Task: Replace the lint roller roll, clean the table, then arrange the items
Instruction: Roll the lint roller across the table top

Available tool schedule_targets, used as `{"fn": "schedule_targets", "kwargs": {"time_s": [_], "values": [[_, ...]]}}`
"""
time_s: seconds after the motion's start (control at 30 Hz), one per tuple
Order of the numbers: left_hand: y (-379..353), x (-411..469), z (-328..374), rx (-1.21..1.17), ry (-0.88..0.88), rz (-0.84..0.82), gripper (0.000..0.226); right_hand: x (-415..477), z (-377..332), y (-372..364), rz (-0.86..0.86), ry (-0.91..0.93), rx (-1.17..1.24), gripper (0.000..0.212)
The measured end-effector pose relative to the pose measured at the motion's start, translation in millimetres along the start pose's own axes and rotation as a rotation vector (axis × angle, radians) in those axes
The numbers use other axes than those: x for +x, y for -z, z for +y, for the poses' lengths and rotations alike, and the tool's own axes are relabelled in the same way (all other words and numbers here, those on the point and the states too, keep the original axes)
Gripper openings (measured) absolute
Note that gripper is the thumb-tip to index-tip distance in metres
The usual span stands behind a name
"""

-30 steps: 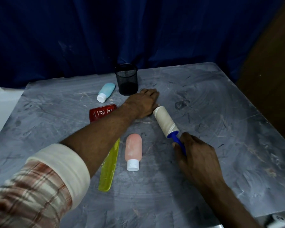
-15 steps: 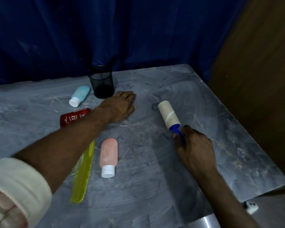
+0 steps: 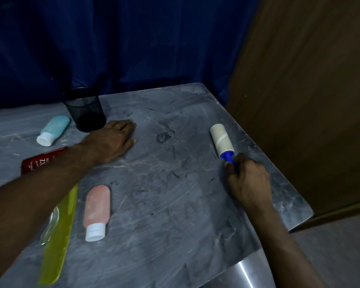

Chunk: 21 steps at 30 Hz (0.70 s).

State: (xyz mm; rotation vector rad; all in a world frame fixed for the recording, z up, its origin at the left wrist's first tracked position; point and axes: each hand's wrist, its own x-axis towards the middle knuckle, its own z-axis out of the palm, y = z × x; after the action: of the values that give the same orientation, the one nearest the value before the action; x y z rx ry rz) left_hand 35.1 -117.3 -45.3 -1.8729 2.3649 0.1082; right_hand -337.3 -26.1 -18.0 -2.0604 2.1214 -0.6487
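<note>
My right hand (image 3: 248,181) grips the blue handle of the lint roller (image 3: 222,141), whose pale roll lies on the grey table (image 3: 175,204) near its right edge. My left hand (image 3: 110,142) rests flat, palm down, on the table beside a black mesh cup (image 3: 84,109). A pink bottle (image 3: 97,206) with a white cap lies in front of my left arm. A light blue bottle (image 3: 54,129) lies left of the cup. A red packet (image 3: 40,161) and a yellow strip (image 3: 58,235) are partly hidden under my left forearm.
A dark blue curtain (image 3: 133,48) hangs behind the table. A brown panel (image 3: 310,100) stands close along the table's right edge. The table's front right corner ends over a shiny metal leg (image 3: 243,273).
My right hand has rolled the lint roller rightward across the table toward the right edge. The view has swung right. My left hand stays planted by the cup.
</note>
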Motion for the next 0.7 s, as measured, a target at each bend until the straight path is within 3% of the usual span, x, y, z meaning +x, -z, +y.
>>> {"fn": "schedule_targets", "kwargs": {"time_s": [0.5, 0.7], "values": [[-4.4, 1.9, -6.6, -0.02, 0.006, -0.011, 0.077, 3.3, 23.8, 17.7, -0.029, -0.116, -0.021, 0.019], [5.0, -5.5, -1.5, -0.041, 0.031, -0.023, 0.072, 0.9, 15.8, 16.3, -0.031, -0.034, -0.047, 0.02]]}}
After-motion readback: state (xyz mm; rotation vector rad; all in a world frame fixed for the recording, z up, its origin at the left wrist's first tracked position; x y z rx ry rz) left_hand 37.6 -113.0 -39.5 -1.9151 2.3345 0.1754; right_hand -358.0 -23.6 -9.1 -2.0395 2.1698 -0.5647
